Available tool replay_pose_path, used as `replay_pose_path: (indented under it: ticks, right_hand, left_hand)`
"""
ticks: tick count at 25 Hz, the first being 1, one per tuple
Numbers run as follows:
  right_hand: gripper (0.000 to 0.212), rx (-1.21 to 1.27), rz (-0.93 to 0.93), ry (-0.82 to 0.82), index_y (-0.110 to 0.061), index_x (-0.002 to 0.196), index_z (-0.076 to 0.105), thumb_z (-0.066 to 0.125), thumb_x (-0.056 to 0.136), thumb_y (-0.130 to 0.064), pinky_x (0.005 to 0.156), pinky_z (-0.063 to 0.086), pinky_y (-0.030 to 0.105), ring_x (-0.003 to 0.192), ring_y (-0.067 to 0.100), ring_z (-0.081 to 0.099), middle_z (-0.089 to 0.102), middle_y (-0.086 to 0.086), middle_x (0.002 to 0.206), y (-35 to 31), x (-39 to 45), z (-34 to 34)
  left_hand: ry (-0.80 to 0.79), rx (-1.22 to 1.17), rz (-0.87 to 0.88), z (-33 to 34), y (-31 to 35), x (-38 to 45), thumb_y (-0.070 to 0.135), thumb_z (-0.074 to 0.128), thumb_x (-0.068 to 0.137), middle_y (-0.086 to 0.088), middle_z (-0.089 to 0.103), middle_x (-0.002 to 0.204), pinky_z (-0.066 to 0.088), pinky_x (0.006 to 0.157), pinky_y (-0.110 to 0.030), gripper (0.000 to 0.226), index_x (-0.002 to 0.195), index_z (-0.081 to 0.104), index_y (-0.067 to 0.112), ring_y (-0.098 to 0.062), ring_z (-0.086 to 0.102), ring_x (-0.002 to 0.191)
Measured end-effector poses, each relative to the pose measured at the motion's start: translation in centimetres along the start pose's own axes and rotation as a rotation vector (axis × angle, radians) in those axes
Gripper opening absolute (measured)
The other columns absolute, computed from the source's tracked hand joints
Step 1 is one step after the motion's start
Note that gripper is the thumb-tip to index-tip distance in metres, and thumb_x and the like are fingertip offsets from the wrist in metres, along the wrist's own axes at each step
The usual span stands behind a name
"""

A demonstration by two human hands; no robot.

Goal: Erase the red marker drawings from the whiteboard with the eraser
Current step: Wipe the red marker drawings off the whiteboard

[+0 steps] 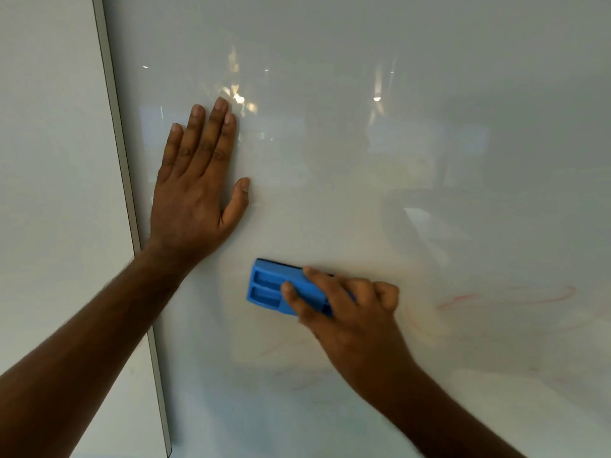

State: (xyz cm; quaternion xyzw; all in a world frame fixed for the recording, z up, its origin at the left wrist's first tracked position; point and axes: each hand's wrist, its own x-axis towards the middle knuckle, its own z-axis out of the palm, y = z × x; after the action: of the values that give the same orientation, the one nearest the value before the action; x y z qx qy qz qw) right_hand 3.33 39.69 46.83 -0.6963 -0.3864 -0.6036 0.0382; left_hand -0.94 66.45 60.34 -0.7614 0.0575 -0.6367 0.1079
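The blue eraser [281, 287] lies pressed flat against the whiteboard [363, 160], a little below the middle of the view, its long side running from about ten o'clock to four o'clock. Two moulded recesses show on its back, and a dark felt edge shows along its upper side. The right hand [347, 312] grips it from the four o'clock end — thumb across the back, forefinger curled over the upper edge, the other fingers folded behind.

Faint red marker traces [506, 297] remain on the board at three o'clock from the eraser, a thin looping line well apart from it; paler pink smears [287, 350] lie at six o'clock, just below the hand.

At eleven o'clock from the eraser the left hand [198, 183] rests flat on the board, fingers straight and close together pointing to twelve o'clock, thumb spread toward three o'clock — holding nothing. Just beside its wrist, at nine o'clock, runs the grey metal frame [129, 200] of the board, with a white wall [49, 160] beyond it.
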Motion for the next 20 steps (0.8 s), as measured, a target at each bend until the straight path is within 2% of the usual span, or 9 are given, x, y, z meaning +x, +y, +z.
replay_pose_path:
  ticks: [3, 5, 9, 11, 13, 14, 17, 20]
  right_hand:
    - [0.051, 0.022, -0.107, -0.029, -0.041, 0.147, 0.055, 0.054, 0.098, -0.029, 0.082, 0.03, 0.041, 0.104, 0.025, 0.054, 0.063, -0.003, 0.145, -2.7, -0.5, 1.0]
    - [0.052, 0.024, -0.176, -0.081, -0.039, 0.146, 0.055, 0.051, 0.095, -0.028, 0.082, 0.03, 0.041, 0.107, 0.025, 0.055, 0.063, -0.001, 0.144, -2.9, -1.9, 1.1]
    - [0.044, 0.017, -0.196, -0.056, -0.042, 0.135, 0.066, 0.038, 0.109, -0.021, 0.08, 0.032, 0.04, 0.105, 0.024, 0.055, 0.071, -0.003, 0.134, -0.6, -5.4, 0.7]
    - [0.039, -0.04, -0.202, -0.002, -0.044, 0.138, 0.064, 0.049, 0.107, -0.024, 0.081, 0.033, 0.041, 0.103, 0.024, 0.057, 0.07, -0.003, 0.135, 1.8, -6.4, 0.2]
    - [0.048, -0.114, -0.146, 0.032, -0.045, 0.142, 0.06, 0.07, 0.097, -0.035, 0.082, 0.034, 0.042, 0.101, 0.022, 0.055, 0.068, -0.004, 0.138, 4.9, -6.0, -1.0]
    - [0.052, -0.133, -0.105, 0.041, -0.046, 0.144, 0.058, 0.074, 0.095, -0.041, 0.083, 0.034, 0.043, 0.1, 0.021, 0.053, 0.067, -0.005, 0.139, 6.4, -5.1, -1.8]
    - [0.044, -0.112, 0.002, 0.126, -0.042, 0.144, 0.057, 0.061, 0.101, -0.051, 0.082, 0.033, 0.045, 0.099, 0.022, 0.05, 0.065, -0.004, 0.141, 9.2, -1.6, -3.5]
    - [0.045, -0.096, 0.048, 0.134, -0.041, 0.144, 0.058, 0.06, 0.101, -0.052, 0.081, 0.034, 0.044, 0.101, 0.021, 0.049, 0.063, -0.004, 0.143, 9.3, -0.6, -3.2]
  left_hand:
    - [-0.01, -0.003, 0.001, 0.0, 0.0, -0.1, 0.041, 0.037, 0.114, -0.018, 0.016, 0.181, 0.009, 0.138, -0.054, 0.072, 0.172, 0.018, 0.003, -0.039, 0.013, 0.169]
    - [-0.012, -0.003, -0.001, 0.0, 0.1, -0.2, 0.041, 0.037, 0.114, -0.017, 0.015, 0.181, 0.009, 0.138, -0.054, 0.072, 0.173, 0.017, 0.004, -0.038, 0.013, 0.169]
    - [-0.015, -0.005, -0.007, 0.1, 0.1, -0.4, 0.041, 0.036, 0.114, -0.017, 0.015, 0.181, 0.011, 0.138, -0.056, 0.072, 0.173, 0.017, 0.003, -0.038, 0.013, 0.169]
    - [-0.018, -0.006, -0.014, 0.0, 0.0, -0.5, 0.04, 0.037, 0.114, -0.017, 0.015, 0.182, 0.011, 0.138, -0.057, 0.072, 0.173, 0.018, 0.002, -0.038, 0.012, 0.169]
    - [-0.015, -0.009, -0.016, 0.0, 0.1, -0.5, 0.039, 0.038, 0.114, -0.017, 0.015, 0.181, 0.011, 0.138, -0.057, 0.072, 0.172, 0.018, 0.001, -0.038, 0.013, 0.169]
    - [-0.011, -0.008, -0.019, 0.0, 0.2, -0.6, 0.039, 0.037, 0.114, -0.017, 0.015, 0.181, 0.011, 0.138, -0.057, 0.073, 0.172, 0.018, 0.001, -0.038, 0.013, 0.169]
    - [-0.015, -0.012, -0.027, 0.0, 0.3, -0.7, 0.039, 0.036, 0.114, -0.018, 0.014, 0.181, 0.009, 0.138, -0.056, 0.073, 0.172, 0.017, 0.0, -0.039, 0.012, 0.169]
    - [-0.027, -0.018, -0.044, -0.1, 0.5, -1.0, 0.04, 0.034, 0.114, -0.018, 0.012, 0.182, 0.008, 0.138, -0.055, 0.073, 0.172, 0.015, 0.0, -0.038, 0.009, 0.17]
